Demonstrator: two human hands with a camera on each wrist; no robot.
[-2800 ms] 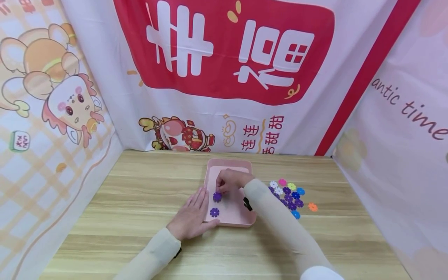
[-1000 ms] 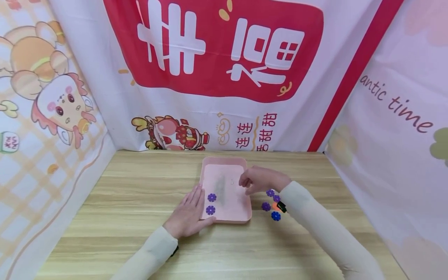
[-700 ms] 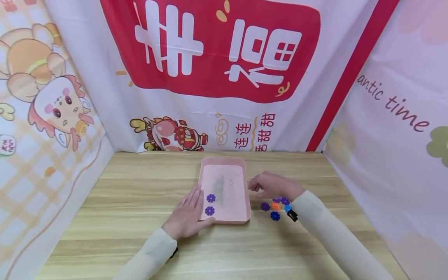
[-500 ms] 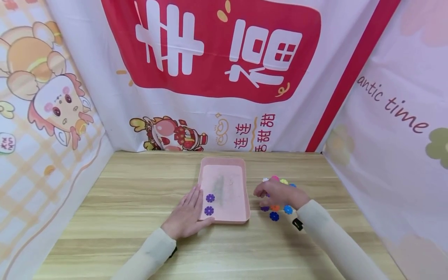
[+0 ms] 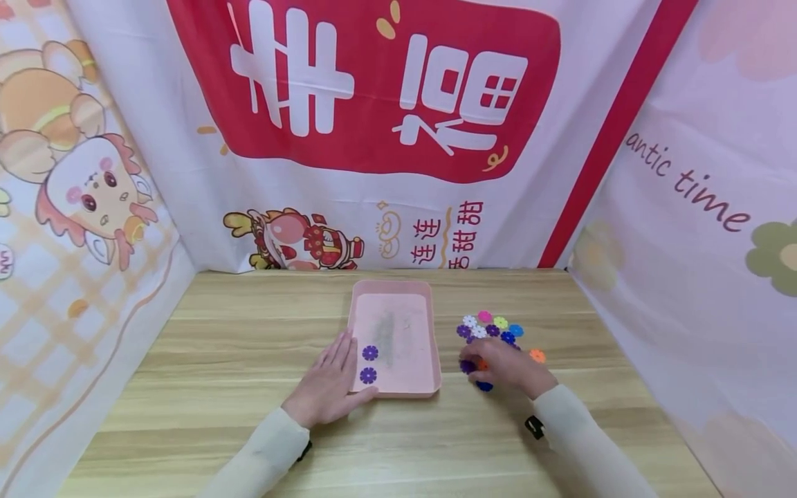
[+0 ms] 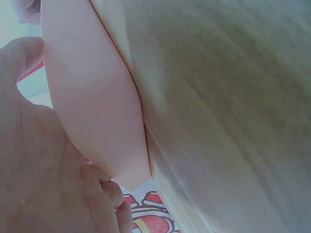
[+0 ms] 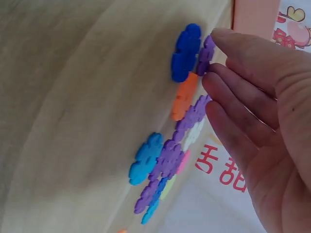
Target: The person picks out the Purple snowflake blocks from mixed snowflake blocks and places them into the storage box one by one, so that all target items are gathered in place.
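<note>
A pink tray [image 5: 405, 339] lies on the table with two purple snowflake discs inside, one purple disc [image 5: 370, 353] behind another purple disc [image 5: 368, 375]. My left hand [image 5: 324, 384] rests along the tray's left and near edges, fingers straight. Over the pile of coloured discs to the right of the tray, my right hand [image 5: 501, 363] reaches down with thumb and fingers spread. In the right wrist view a purple disc [image 7: 206, 56] shows between the thumb and fingertips, with a dark blue disc [image 7: 186, 53] and an orange disc [image 7: 184, 97] close by. The right hand hides part of the pile.
White, pink, yellow-green and light blue discs [image 5: 515, 330] make up the far side of the pile. A lone orange disc [image 5: 537, 355] lies to its right. Printed cloth [image 5: 386, 124] hangs behind the wooden table [image 5: 261, 304] and at both sides.
My right hand has left the tray, where it placed a purple disc, and moved right, then down to the near-left side of the pile. The left hand keeps its place on the tray.
</note>
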